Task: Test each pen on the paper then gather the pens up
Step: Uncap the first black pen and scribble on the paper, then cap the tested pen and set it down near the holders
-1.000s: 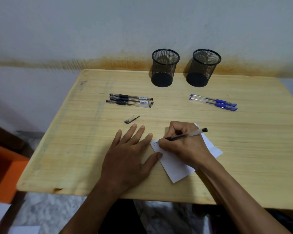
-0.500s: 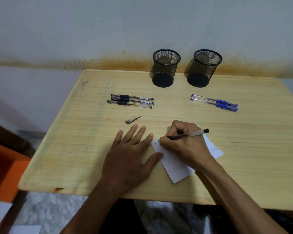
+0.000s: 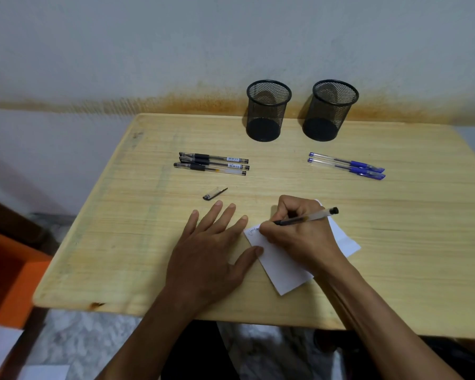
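Note:
My right hand (image 3: 299, 231) grips an uncapped black pen (image 3: 310, 216) with its tip down on a white paper (image 3: 283, 272); a short scribble shows at the paper's top left corner. Flat on the wooden table (image 3: 409, 242), my left hand (image 3: 211, 250) has its fingers spread, with the thumb and forefinger touching the paper's left edge. The pen's cap (image 3: 215, 193) lies just beyond my left fingers. Three capped black pens (image 3: 211, 163) lie side by side at mid left. Two capped blue pens (image 3: 347, 165) lie at mid right.
Two black mesh pen cups, one left (image 3: 268, 112) and one right (image 3: 331, 112), stand at the table's far edge against the wall. An orange object (image 3: 8, 283) sits on the floor to the left of the table.
The right hand has shifted slightly to the right along the paper while writing, leaving more scribble visible. The left hand and the other pens have not moved.

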The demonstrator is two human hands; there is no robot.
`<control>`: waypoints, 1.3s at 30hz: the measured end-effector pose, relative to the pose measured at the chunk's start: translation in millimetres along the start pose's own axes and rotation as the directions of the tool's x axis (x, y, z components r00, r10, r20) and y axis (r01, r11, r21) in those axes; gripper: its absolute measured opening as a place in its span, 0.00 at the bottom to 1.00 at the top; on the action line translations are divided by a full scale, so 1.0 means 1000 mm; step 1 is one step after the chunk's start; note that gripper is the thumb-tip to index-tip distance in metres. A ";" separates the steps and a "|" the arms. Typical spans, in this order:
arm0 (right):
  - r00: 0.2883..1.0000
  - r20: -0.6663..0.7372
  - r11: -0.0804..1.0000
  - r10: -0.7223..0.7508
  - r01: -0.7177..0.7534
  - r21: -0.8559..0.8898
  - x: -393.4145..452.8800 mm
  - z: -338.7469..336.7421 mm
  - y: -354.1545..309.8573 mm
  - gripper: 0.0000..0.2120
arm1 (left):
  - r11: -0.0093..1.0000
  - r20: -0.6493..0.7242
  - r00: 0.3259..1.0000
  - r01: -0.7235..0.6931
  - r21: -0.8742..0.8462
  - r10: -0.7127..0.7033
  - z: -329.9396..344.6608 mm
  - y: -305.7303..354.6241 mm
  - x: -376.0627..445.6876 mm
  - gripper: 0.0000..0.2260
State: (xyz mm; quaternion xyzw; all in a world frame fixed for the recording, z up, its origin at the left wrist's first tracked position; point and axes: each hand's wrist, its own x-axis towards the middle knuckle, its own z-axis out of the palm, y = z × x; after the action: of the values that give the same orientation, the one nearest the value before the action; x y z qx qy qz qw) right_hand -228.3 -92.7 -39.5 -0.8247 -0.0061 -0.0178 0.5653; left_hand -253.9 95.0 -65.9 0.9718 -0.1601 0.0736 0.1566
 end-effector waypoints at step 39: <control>0.988 -0.137 0.871 0.075 0.003 0.491 -0.027 -0.068 -0.035 0.02 | 0.800 -0.266 0.888 0.166 -0.577 -0.376 -0.027 0.033 0.050 0.03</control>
State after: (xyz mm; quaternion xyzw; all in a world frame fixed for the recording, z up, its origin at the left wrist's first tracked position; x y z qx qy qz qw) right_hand -257.9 -143.3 16.9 -0.6508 0.0481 -0.0679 0.7546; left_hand -220.2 59.1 -21.7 0.8695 0.0012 0.1822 0.4592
